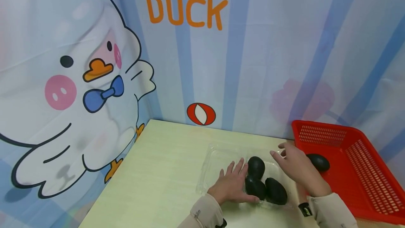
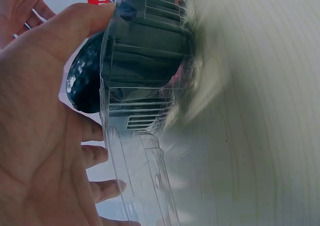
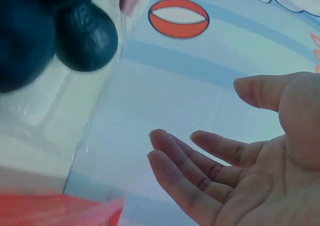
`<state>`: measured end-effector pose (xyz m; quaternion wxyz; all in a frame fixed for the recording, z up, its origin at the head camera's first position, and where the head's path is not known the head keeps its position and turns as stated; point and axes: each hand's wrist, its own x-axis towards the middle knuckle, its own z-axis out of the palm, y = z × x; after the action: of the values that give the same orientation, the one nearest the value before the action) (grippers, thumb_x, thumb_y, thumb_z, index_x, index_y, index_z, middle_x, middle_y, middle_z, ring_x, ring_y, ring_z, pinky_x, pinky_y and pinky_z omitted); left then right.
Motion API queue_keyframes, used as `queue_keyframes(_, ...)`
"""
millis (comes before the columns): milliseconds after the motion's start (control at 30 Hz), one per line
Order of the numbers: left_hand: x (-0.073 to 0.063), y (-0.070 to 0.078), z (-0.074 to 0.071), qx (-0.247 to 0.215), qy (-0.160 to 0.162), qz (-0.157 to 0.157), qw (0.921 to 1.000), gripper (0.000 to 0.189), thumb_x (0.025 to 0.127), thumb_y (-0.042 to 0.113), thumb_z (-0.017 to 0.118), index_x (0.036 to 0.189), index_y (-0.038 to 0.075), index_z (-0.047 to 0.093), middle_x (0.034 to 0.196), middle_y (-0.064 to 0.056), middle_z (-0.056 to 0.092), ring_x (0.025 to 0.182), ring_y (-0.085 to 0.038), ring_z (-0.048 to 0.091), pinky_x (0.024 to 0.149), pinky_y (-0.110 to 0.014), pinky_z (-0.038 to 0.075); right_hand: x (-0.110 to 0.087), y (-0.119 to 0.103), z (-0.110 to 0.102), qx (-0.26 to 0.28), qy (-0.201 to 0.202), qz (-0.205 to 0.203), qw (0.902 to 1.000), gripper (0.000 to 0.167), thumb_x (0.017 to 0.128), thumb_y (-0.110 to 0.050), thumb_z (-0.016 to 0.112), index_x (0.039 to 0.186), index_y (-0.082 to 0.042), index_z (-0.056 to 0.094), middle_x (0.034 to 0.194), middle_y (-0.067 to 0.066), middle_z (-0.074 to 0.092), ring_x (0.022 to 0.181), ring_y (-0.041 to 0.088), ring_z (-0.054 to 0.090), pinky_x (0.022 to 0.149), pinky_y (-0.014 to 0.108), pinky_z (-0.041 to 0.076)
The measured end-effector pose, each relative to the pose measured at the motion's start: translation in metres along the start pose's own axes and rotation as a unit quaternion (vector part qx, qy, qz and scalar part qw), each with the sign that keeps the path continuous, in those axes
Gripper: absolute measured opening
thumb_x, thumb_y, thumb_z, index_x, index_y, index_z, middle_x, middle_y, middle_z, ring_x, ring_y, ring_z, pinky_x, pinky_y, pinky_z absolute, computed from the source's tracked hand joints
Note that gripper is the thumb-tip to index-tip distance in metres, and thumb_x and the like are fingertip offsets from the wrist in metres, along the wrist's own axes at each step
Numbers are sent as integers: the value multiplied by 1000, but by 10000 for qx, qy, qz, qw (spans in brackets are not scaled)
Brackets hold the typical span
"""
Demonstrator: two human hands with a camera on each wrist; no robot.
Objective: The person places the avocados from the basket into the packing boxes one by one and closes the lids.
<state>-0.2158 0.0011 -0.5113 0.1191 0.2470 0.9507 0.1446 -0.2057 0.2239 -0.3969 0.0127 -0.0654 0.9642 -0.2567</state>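
Observation:
A clear hinged plastic box point(image 1: 211, 163) lies open on the table. Three dark avocados sit in its right-hand part: one at the back point(image 1: 256, 167), one at the near left point(image 1: 255, 188) and one at the near right point(image 1: 276, 191). My left hand point(image 1: 230, 185) rests spread over the box beside the avocados, thumb along the near rim point(image 2: 106, 61). In the left wrist view its fingers reach out straight behind the lid. Held above the right end of the box, my right hand point(image 1: 297, 166) has loosely bent fingers and nothing in it, as the right wrist view also shows.
A red plastic basket point(image 1: 348, 185) with slotted walls stands at the right. One more avocado point(image 1: 319, 162) lies inside it, partly behind my right wrist. Pale wooden table point(image 1: 152, 175) extends to the left; a printed duck curtain point(image 1: 202, 62) hangs behind.

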Motion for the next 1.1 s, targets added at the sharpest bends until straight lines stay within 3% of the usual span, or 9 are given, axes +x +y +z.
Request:
queue_keyframes(167, 0, -1, -1, -39, -7, 18, 10000, 116, 76, 82, 64, 165, 25, 16, 172, 5, 8, 156, -30, 19, 114, -65, 30, -2, 11, -16, 44, 197, 70, 9998, 69, 102, -50, 55, 138, 8, 49, 127, 30, 62, 108, 42, 64, 82, 54, 58)
queue_keyframes(300, 0, -2, 0, -75, 22, 55, 10000, 116, 77, 82, 64, 165, 25, 15, 172, 6, 7, 156, -30, 19, 114, -65, 30, -2, 26, -25, -61, 477, 62, 9988, 63, 103, -47, 55, 135, 7, 52, 124, 28, 64, 100, 37, 66, 78, 50, 58)
queue_keyframes(433, 0, -3, 0, -102, 65, 110, 9999, 116, 77, 82, 63, 165, 25, 14, 172, 5, 7, 156, -30, 19, 114, -66, 30, -1, 43, -34, -216, 524, 164, 9983, 67, 103, -49, 52, 135, 9, 52, 121, 29, 65, 92, 33, 67, 71, 48, 58)
queue_keyframes(667, 0, -5, 2, -70, 152, 171, 9997, 116, 77, 84, 61, 165, 25, 12, 172, 4, 6, 156, -31, 16, 113, -67, 29, 6, 75, -56, -667, 202, 292, 9971, 68, 103, -44, 54, 136, 15, 49, 116, 32, 65, 89, 35, 67, 70, 52, 55)
queue_keyframes(900, -1, -5, 5, -147, 195, 218, 9995, 116, 78, 84, 59, 165, 24, 11, 172, 4, 5, 156, -31, 16, 113, -67, 30, 13, 111, -68, -922, -321, 420, 9943, 71, 102, -39, 57, 135, 22, 42, 125, 42, 55, 95, 41, 65, 72, 53, 54)
queue_keyframes(1100, -2, -5, 8, -132, 216, 235, 9994, 116, 79, 85, 57, 165, 25, 9, 172, 4, 4, 156, -30, 16, 113, -66, 31, 21, 127, -70, -1124, -706, 6, 9911, 63, 100, -34, 63, 128, 21, 49, 118, 40, 59, 100, 48, 63, 77, 57, 54)
